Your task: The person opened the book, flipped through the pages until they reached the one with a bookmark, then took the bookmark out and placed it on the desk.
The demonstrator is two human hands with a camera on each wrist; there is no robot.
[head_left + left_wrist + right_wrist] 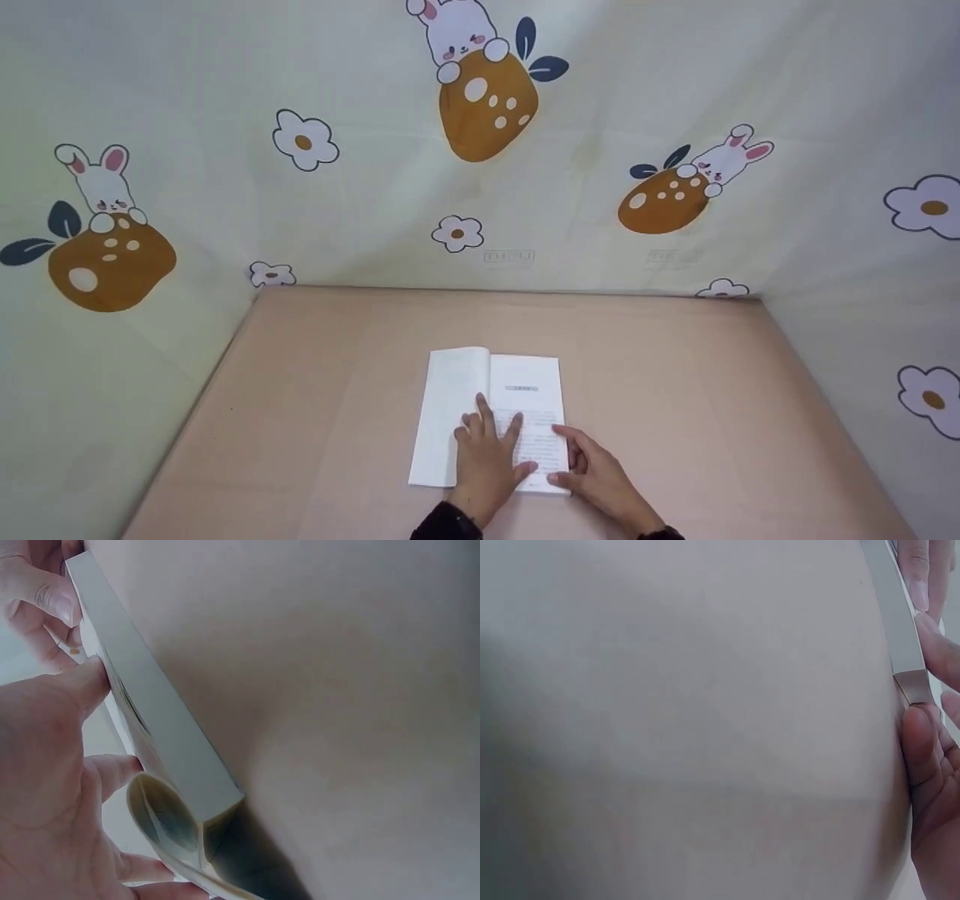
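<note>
An open book [525,375] lies on the table, its left page blank and its right page printed with a small grey heading bar above lines of text. My left hand [486,459] presses on it near the spine, fingers spread and thumb over the lower right page. At the right edge, my right hand [600,469] holds the book with thumb and index finger at the page margin, the other fingers curled in beside the edge. The left wrist view shows the thick page block [161,705] and a curved, lifted leaf [161,817]. In the right wrist view, the right thumb [921,736] touches the book's corner.
The table [337,390] has a plain pinkish-tan surface. Pale cloth walls [360,210] printed with rabbits, orange fruit and flowers enclose it at the back and both sides. Dark sleeves [448,523] cover the wrists.
</note>
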